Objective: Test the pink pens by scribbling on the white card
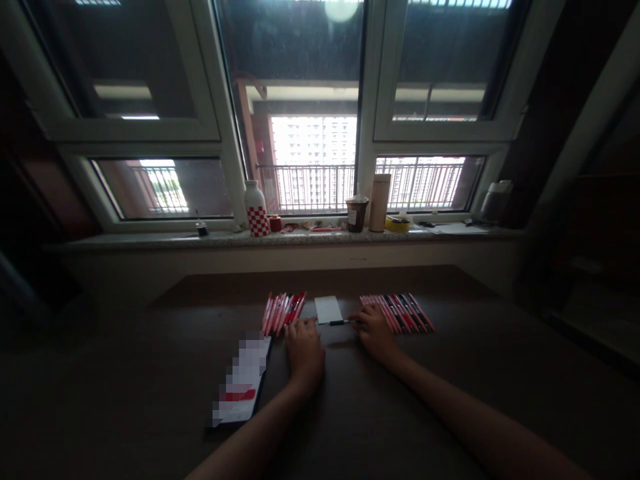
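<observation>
A row of pink, red and dark pens (283, 312) lies on the table at left, and a second row (400, 313) lies at right. Between them is a small white card or pad of paper (328, 309). My right hand (375, 333) pinches one end of a pen with a dark grip (337, 323), which lies level along the paper's near edge and points left. My left hand (305, 350) rests palm down with fingers apart, close to the lower ends of the left row. The pen's far tip comes near its index finger. Its fingertips are partly dim.
A dark-edged case or box (250, 380), partly pixelated, lies left of my left forearm. Along the windowsill (310, 239) stand a checkered bottle (257, 210), a drink cup (356, 215), a tan flask (380, 203) and a yellow item (397, 225). The dark table (450, 400) ends before the sill.
</observation>
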The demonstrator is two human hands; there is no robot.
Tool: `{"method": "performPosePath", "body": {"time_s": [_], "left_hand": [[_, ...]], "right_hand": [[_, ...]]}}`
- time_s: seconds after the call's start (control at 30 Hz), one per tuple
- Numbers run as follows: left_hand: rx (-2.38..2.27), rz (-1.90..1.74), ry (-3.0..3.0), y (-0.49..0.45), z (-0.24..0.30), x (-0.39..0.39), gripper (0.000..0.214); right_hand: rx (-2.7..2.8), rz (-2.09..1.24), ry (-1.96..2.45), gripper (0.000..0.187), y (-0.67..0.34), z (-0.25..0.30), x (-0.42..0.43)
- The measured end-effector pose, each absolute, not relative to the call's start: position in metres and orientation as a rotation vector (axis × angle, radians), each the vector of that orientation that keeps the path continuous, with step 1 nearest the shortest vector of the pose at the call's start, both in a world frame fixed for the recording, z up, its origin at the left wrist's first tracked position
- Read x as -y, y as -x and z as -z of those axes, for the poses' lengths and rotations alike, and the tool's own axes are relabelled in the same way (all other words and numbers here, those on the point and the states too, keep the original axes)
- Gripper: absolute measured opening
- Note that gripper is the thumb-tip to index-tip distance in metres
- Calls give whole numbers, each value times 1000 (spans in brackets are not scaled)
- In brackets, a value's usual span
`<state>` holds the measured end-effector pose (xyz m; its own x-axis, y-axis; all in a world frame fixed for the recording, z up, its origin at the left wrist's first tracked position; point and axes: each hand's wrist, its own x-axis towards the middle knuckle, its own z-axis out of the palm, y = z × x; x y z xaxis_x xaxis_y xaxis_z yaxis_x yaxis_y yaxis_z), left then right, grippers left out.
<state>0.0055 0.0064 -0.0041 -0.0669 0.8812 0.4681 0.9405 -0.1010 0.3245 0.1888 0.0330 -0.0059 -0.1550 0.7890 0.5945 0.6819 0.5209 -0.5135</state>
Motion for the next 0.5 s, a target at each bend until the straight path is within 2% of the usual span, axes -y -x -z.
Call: {"method": "performPosePath", "body": {"time_s": [0.5], "left_hand": [[2057,763,2102,-4,2,-8,27]], "right_hand": [[1901,-162,1232,23,-189,4,-33]]}}
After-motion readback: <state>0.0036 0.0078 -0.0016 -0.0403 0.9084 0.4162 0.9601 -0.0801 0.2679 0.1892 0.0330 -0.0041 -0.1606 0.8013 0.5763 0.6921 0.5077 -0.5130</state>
